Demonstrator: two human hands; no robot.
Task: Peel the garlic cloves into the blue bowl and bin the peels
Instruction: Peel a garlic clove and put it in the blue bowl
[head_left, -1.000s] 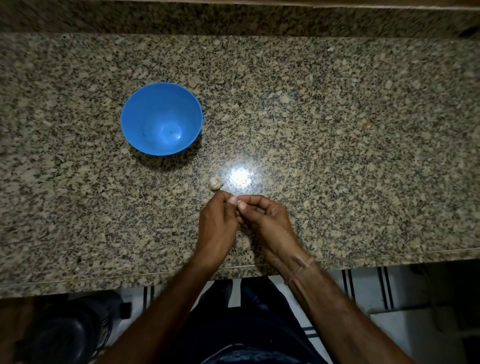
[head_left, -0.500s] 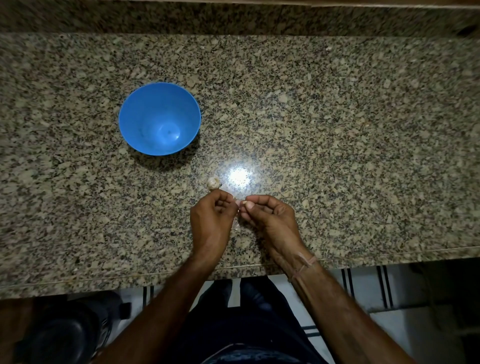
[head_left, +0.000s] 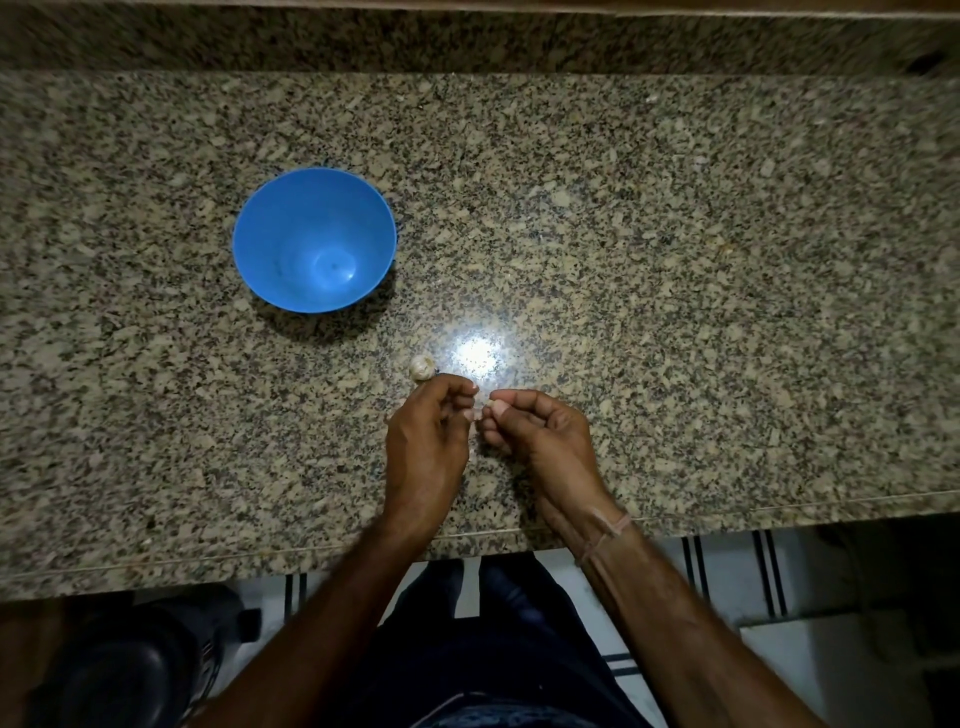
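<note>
The blue bowl (head_left: 314, 239) stands empty on the granite counter (head_left: 675, 260), left of centre. A pale garlic clove (head_left: 421, 367) lies on the counter just beyond my left hand (head_left: 426, 441). My right hand (head_left: 540, 436) pinches a small pale garlic piece (head_left: 491, 403) between thumb and fingertips. The curled fingers of my left hand sit close beside it, and whether they grip anything is hidden.
A bright light reflection (head_left: 480, 356) shines on the counter beyond my hands. The counter's front edge (head_left: 779, 512) runs just behind my wrists. A dark round object (head_left: 130, 670) stands on the floor at lower left, below the counter.
My two hands have drawn slightly apart, opening a small gap between the fingertips. The clove on the counter and the bowl have stayed put.
</note>
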